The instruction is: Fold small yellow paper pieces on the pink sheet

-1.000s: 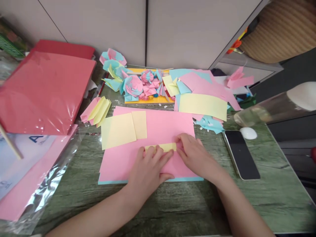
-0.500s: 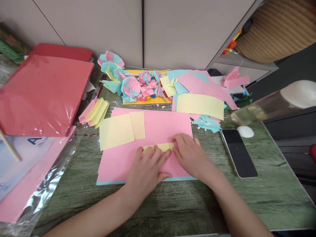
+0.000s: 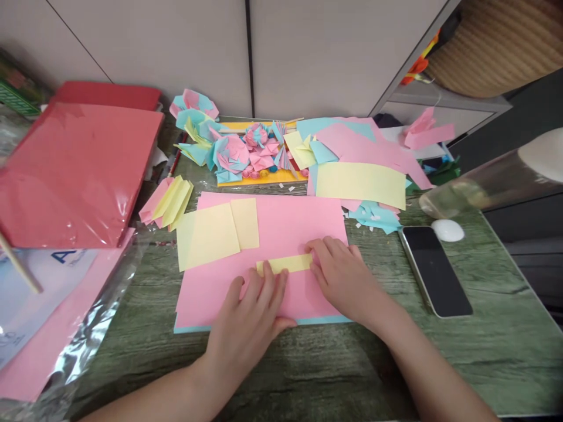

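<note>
A narrow folded strip of yellow paper (image 3: 290, 264) lies across a stack of pink paper sheets (image 3: 281, 223), with a blue edge showing below. My left hand (image 3: 250, 316) is spread, its fingertips resting along the strip's near edge and left end. At the strip's right end, my right hand (image 3: 343, 278) pinches it between thumb and fingers, close to the pink sheet. Two flat yellow paper pieces (image 3: 209, 234) overlap on the stack's upper left.
Beyond the stack sit folded paper flowers (image 3: 231, 155) and loose paper (image 3: 360, 181). A pleated yellow and pink paper piece (image 3: 169, 202) is at left, near red paper packs (image 3: 88, 170). On the right are a phone (image 3: 435, 269) and a clear bottle (image 3: 479, 181).
My left hand has drawn back toward me and left, uncovering more of the yellow strip. My right hand stays at the strip's right end. The view has shifted slightly.
</note>
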Demonstrator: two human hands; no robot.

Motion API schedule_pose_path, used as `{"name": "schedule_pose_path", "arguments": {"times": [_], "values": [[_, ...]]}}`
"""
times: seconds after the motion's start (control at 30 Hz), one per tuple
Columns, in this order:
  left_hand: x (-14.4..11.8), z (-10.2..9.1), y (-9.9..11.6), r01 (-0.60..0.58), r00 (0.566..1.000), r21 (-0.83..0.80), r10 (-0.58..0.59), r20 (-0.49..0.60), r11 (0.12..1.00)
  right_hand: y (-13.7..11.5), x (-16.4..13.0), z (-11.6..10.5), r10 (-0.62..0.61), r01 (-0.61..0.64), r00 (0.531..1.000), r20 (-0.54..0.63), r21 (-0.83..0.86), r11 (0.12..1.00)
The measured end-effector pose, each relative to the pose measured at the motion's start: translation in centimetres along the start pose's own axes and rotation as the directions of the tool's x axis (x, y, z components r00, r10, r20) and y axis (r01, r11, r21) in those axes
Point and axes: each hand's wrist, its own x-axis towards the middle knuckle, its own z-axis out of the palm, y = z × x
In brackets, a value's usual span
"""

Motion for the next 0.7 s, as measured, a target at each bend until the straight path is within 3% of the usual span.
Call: {"name": "schedule_pose_path", "arguments": {"times": [0.17,0.33,0.7], "values": [[-1.5,0.2,-1.1,-0.014,0.998,0.085,0.019,-0.062,0.996,0.0,0.0,0.0,-0.019,0.02,1.0,0.014,-0.029,0.999],[-2.5,0.3,-2.0,-0.01,0.999,0.114,0.015,-0.048,0.993,0.1,0.0,0.1,-0.02,0.021,1.0,0.016,-0.045,0.999],[-2.6,0.8,-2.6,0.035,0.998,-0.052,-0.038,-0.048,0.998,0.1,0.0,0.1,-0.029,0.031,0.999,0.026,-0.044,0.999]]}}
